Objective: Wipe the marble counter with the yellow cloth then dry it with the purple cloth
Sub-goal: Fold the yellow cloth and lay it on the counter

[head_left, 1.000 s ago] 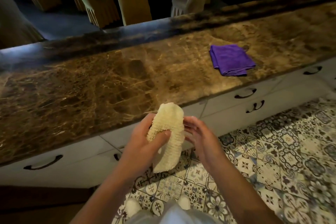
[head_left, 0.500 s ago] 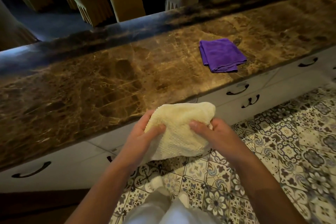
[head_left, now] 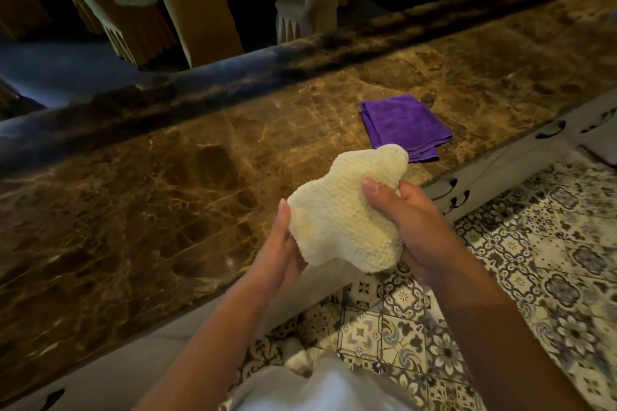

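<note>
I have the yellow cloth (head_left: 347, 210) bunched up between both hands, held in the air just over the near edge of the marble counter (head_left: 150, 193). It is a pale, nubbly terry weave, crumpled into a lumpy, rounded shape with one corner poking up. My left hand (head_left: 283, 253) cups its lower left side, fingers lying flat along the fabric, thumb pointing up beside it. My right hand (head_left: 410, 220) grips the right side, thumb pressed on top of the pile and the other fingers curled underneath. The counter is polished brown stone, veined with lighter gold lines and glossy under the light, with a darker raised ledge along its far edge. The purple cloth (head_left: 404, 123) lies flat on it beyond my hands, folded into a neat square of smooth microfibre with its layered edges showing. White drawer fronts with dark curved handles (head_left: 450, 183) sit below the stone, and the floor (head_left: 534, 277) is patterned floral tile
</note>
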Action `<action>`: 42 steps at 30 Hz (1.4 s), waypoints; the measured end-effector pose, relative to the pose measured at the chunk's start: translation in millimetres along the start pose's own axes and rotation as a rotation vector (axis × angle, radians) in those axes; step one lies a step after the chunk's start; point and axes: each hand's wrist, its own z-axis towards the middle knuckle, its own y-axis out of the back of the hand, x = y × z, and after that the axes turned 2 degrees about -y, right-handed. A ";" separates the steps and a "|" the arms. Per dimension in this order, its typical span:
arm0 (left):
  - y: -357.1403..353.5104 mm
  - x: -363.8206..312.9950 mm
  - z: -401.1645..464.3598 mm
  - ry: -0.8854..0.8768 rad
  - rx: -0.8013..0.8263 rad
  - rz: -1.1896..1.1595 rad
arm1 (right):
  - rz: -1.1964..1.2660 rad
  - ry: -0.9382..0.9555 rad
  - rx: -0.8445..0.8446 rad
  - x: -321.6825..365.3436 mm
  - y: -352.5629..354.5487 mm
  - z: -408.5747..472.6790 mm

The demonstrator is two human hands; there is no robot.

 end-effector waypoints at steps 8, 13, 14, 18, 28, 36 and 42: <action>19.2 -47.0 28.7 -0.103 -0.029 0.109 | -0.259 0.026 -0.094 21.7 3.0 43.1; 24.7 -57.8 57.6 -0.100 -0.128 0.209 | -0.367 -0.050 -0.106 28.4 29.4 87.1; 24.7 -61.0 65.3 -0.092 -0.150 0.192 | -0.361 -0.067 -0.099 28.6 37.3 98.7; 18.6 -75.1 99.0 -0.107 -0.295 0.174 | -0.247 -0.139 0.019 30.3 69.3 152.7; 11.7 -131.8 191.5 -0.174 -0.519 0.141 | -0.210 -0.259 0.133 56.1 100.0 317.9; 58.2 -115.4 215.9 0.067 -0.686 0.055 | -0.437 -0.398 0.138 31.7 81.9 369.1; 55.7 -87.1 192.6 0.092 -0.614 0.247 | -0.499 -0.426 0.119 15.4 99.6 335.5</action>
